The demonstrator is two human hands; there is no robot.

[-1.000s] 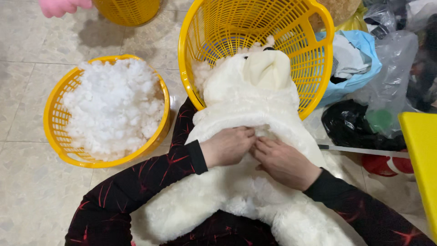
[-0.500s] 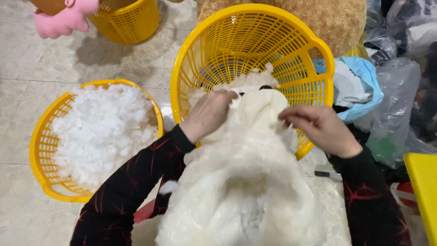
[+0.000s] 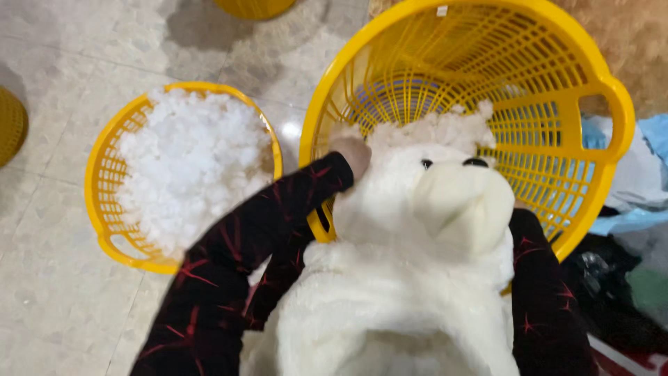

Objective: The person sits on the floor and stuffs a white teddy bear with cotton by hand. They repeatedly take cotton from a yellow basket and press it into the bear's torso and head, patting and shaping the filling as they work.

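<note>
A white plush bear with a cream muzzle and black eyes lies on my lap, its head raised toward the camera. My left hand is pressed behind the left side of the head and mostly buried in the fur. My right hand is hidden behind the toy; only its dark red-patterned sleeve shows at the right. The head rests against the mouth of a large yellow plastic basket that lies tipped on its side.
A smaller yellow basket full of white stuffing stands on the tiled floor to the left. Two more yellow baskets show at the top edge and left edge. Brown plush, blue plastic and dark bags crowd the right.
My hands went from the bear's belly up to its head, then behind it. The head has lifted toward the camera, and the view has shifted closer and to the right.
</note>
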